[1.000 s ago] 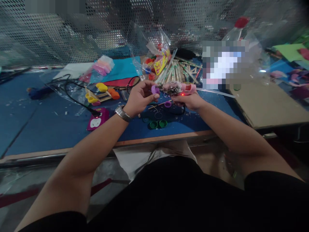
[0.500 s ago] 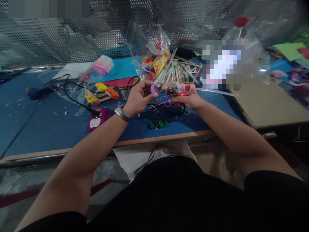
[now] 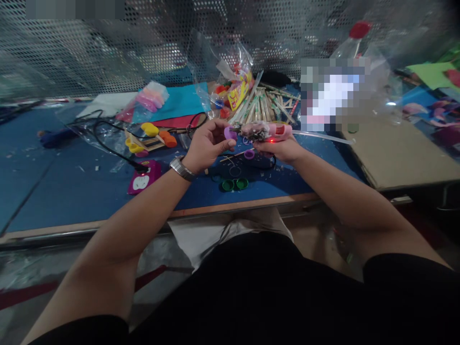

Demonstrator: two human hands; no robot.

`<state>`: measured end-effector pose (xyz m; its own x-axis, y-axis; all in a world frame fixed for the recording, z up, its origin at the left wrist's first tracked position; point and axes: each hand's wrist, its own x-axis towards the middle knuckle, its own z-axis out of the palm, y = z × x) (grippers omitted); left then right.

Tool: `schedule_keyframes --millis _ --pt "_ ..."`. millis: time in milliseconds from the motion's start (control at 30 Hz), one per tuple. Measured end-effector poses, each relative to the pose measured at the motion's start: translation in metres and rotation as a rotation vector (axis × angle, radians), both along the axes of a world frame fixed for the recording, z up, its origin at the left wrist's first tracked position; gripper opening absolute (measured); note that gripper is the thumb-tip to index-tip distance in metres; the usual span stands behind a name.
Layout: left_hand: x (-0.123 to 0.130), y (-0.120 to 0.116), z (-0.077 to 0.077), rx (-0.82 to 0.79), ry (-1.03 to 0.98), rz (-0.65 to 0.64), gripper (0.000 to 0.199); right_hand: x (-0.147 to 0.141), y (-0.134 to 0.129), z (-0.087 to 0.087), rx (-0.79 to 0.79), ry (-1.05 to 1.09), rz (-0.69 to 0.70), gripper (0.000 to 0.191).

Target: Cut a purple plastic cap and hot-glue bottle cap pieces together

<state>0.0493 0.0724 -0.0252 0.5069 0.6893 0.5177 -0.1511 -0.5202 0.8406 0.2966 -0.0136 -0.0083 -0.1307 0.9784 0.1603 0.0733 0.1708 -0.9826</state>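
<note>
Between the thumb and fingers of my left hand point(image 3: 212, 143) is a small purple cap point(image 3: 230, 133). My right hand point(image 3: 282, 149) grips a pink glue gun point(image 3: 282, 131) with a red light glowing on its side. The gun's nozzle points left and meets the purple cap; whether they touch I cannot tell. A long clear glue stick point(image 3: 319, 136) sticks out of the gun's back end. On the table below lie a purple ring-shaped cap point(image 3: 249, 154) and two green caps point(image 3: 235, 184) side by side.
To the left stand a purple power socket point(image 3: 144, 178) with a black plug and a small wooden-stick piece with yellow and orange caps point(image 3: 151, 139). Behind my hands are wooden sticks point(image 3: 260, 108) and a bag of colourful caps point(image 3: 237, 93). Cardboard point(image 3: 398, 155) lies at right.
Almost nothing differs. Both hands keep their places, with the gun's nozzle still at the purple cap; the view has shifted very slightly.
</note>
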Motion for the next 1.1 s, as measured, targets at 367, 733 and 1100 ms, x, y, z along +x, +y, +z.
schedule_keyframes --millis 367,733,1100 --pt "-0.0015 -0.0016 0.0022 -0.071 -0.013 -0.049 0.066 -0.0013 -0.0021 0.0042 -0.03 -0.038 -0.034 0.052" --pt "-0.0022 -0.0006 0.0017 -0.063 -0.007 -0.049 0.067 -0.0006 -0.0042 0.0063 -0.03 -0.064 -0.038 0.051" --pt "-0.0025 -0.0008 0.0027 -0.059 0.004 -0.056 0.066 0.0009 -0.0039 0.0058 -0.052 -0.095 -0.054 0.048"
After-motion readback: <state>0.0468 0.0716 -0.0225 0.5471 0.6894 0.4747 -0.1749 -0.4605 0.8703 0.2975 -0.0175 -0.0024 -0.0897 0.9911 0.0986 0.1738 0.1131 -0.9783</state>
